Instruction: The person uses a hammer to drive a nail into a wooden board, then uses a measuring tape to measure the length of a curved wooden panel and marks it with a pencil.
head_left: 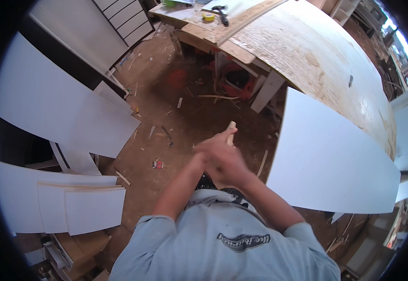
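Sawdust-strewn workshop floor point(185, 117), blurred left hand point(208, 151) and right hand point(227, 164) clasped together around wooden piece point(231, 130), mostly hidden

Single head-worn fisheye view, looking steeply down past the wearer's chest onto the workshop floor point(176, 117); clasped hands point(220, 157) close below lens; workbench point(316, 56) curves along upper right rim

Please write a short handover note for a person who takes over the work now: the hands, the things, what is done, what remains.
Hands: left hand and right hand are clasped together at chest height, blurred, gripping a small wooden piece whose end sticks out above them.
Things: a white panel lies on the plywood workbench to the right; more white panels lie on the left.
Done: wooden piece is in hand.
Left: it touches no panel yet.
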Available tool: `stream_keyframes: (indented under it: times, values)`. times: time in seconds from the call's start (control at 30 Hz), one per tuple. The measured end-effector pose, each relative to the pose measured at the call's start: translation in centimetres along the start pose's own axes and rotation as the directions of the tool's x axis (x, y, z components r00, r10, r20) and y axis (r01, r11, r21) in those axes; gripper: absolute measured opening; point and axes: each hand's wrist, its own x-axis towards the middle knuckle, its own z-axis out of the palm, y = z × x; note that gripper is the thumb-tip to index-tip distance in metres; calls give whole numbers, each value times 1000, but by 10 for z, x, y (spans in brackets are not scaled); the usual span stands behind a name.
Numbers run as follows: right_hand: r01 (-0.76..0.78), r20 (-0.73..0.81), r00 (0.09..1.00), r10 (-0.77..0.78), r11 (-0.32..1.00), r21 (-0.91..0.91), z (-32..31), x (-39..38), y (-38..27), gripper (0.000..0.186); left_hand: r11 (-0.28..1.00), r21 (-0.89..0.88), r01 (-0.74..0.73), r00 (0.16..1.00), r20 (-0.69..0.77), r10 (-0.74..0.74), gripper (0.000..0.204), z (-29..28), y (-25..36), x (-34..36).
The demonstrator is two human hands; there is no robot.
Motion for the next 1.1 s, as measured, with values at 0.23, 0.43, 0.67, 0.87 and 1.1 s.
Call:
stream_keyframes:
  times: [0.23,0.43,0.67,0.87,1.1]
  values:
    - [148,534,828,-172,985,88,124,108,72,48,857,171,487,873,-89,-479,100,-168,-65,93]
    - [-606,488,551,677,727,-323,6,108,227,34,818,311,484,796,231,-559,89,-312,-87,84]
    - [-911,208,241,948,295,-289,-22,21,405,33,428,-739,520,850,498,-171,82,-398,-33,169]
    - [-961,377,116,919,200,-190,64,-101,501,46,876,-242,417,840,-264,-473,76,-438,27,243]
    - [-731,453,139,880,-218,647,59,114,554,54,979,118,164,579,-816,2,103,-474,116,354]
